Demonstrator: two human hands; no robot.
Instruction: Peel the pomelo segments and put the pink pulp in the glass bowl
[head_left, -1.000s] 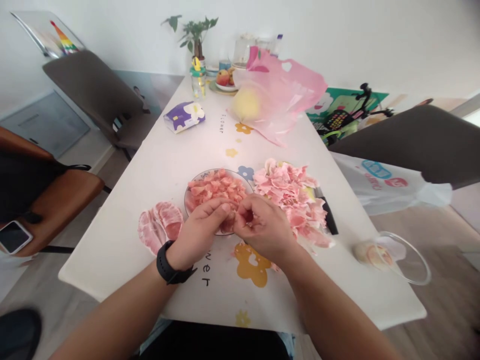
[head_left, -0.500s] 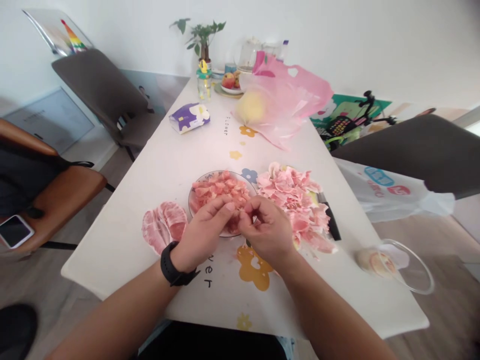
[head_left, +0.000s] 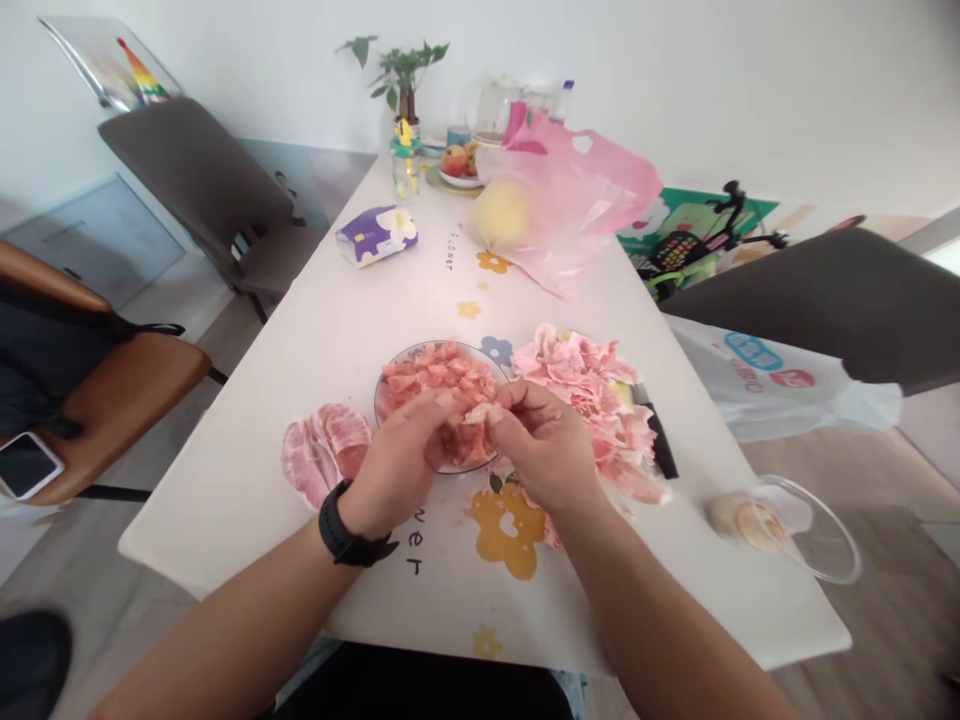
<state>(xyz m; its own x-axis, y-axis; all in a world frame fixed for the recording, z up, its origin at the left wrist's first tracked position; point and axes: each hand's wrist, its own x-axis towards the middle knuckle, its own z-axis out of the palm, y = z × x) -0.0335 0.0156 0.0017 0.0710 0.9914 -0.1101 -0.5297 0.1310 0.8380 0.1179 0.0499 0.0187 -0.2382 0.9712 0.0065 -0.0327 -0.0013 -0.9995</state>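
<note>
My left hand (head_left: 397, 465), with a black watch on its wrist, and my right hand (head_left: 541, 445) meet over the near rim of a plate (head_left: 384, 386) heaped with pink pomelo flesh. Both hands are closed on one pale pink pomelo piece (head_left: 475, 412) held between their fingertips. Unpeeled pomelo segments (head_left: 324, 452) lie on the table left of the plate. A pile of pink peeled membranes (head_left: 592, 400) lies right of the plate, beside my right hand.
A black-handled knife (head_left: 660, 440) lies by the membranes. A clear glass bowl (head_left: 806, 515) sits near the white table's (head_left: 337, 330) right edge. Farther back are a pink bag with a yellow pomelo (head_left: 499, 212), a tissue pack (head_left: 371, 232), a fruit dish and a plant. Chairs flank the table; a phone (head_left: 26, 465) lies on the left one.
My fingers have shifted on the pomelo piece, which now shows between both hands' fingertips above the plate. The hands have stayed in place over the plate's near rim.
</note>
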